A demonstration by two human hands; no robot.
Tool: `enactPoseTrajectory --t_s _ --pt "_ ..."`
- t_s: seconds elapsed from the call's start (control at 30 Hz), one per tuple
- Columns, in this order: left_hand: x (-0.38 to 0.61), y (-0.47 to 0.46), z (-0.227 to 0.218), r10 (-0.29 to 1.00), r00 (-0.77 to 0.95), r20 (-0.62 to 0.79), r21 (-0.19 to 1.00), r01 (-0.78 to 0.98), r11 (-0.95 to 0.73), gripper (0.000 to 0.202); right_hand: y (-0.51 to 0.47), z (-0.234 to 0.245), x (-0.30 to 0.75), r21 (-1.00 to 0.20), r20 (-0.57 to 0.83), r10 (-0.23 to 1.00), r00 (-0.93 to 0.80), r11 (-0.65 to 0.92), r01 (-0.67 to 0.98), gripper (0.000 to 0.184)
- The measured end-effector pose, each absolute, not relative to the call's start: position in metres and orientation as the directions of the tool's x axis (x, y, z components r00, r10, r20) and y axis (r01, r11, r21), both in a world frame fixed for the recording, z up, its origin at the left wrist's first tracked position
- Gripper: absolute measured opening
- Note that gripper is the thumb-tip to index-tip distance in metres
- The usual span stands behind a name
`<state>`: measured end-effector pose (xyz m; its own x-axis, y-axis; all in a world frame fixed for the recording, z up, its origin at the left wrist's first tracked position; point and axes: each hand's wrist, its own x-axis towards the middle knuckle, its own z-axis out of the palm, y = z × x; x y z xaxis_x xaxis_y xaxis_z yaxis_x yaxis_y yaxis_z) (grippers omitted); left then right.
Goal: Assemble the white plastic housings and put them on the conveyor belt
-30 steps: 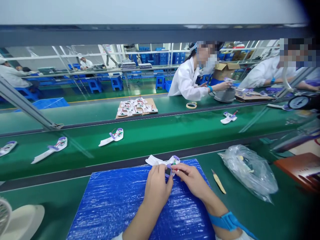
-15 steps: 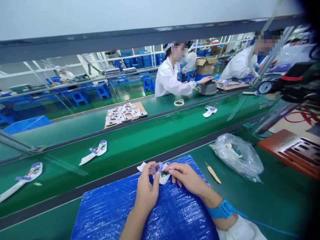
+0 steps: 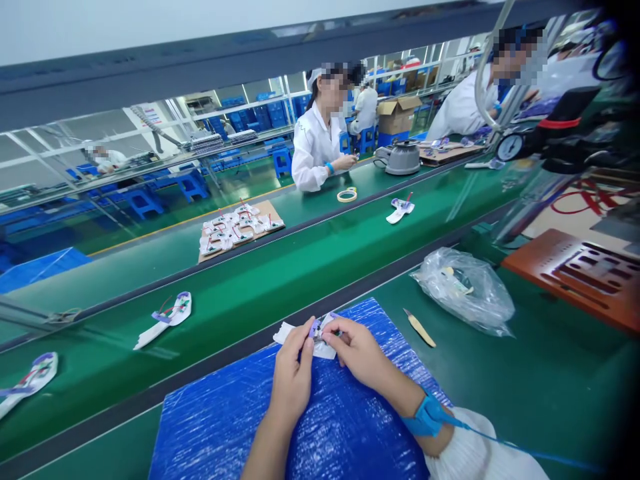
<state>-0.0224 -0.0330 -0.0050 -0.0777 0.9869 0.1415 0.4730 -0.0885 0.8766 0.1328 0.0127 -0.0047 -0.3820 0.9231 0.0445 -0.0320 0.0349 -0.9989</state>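
My left hand (image 3: 294, 373) is closed, its thumb and fingers pinching a purple plastic piece (image 3: 314, 328) of a small white-and-purple part. The part's white body (image 3: 326, 349) lies between my hands at the top edge of the blue film-wrapped pad (image 3: 225, 413). My right hand (image 3: 357, 350), wearing a blue wrist strap (image 3: 429, 416) with a cord, has thumb and forefinger pressed together over the part's middle. Whatever those fingertips grip is too small and covered to make out. Some of the part is hidden behind my fingers.
A pale-handled knife (image 3: 420, 330) and a clear plastic bag (image 3: 465, 293) lie to the right. Beyond, a green conveyor belt (image 3: 260, 277) carries several similar white parts. A co-worker (image 3: 320, 140) sits across it, near a tape roll (image 3: 347, 195) and a cardboard sheet (image 3: 273, 220) of parts.
My hands have drawn closer together over the part, and the red wire by my right fingertips no longer shows. Parts on the belt appear farther left. The co-worker's hand has left the grey device.
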Motion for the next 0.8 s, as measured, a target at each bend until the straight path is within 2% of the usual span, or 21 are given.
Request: enactPoseTrajectory --t_s 0.13,0.5,0.6,0.8 --pt "-0.021 -0.032 -0.004 0.985 -0.043 0.165 0.861 0.493 -0.123 0.039 0.012 -0.005 0.135 -0.956 0.211 0.913 -0.348 0.266 0.119 0.017" --pt "-0.022 -0.033 -0.004 0.982 -0.003 0.187 0.826 0.541 -0.156 0.038 0.01 0.004 0.143 -0.851 0.345 0.833 -0.431 0.472 0.231 0.017" --pt "-0.021 -0.032 -0.004 0.981 0.018 0.194 0.815 0.553 -0.172 0.038 0.011 0.004 0.143 -0.861 0.329 0.842 -0.428 0.453 0.229 0.016" --pt "-0.016 -0.032 -0.005 0.976 -0.003 0.218 0.814 0.552 -0.181 0.038 0.01 -0.003 0.136 -0.949 0.232 0.91 -0.345 0.289 0.124 0.017"
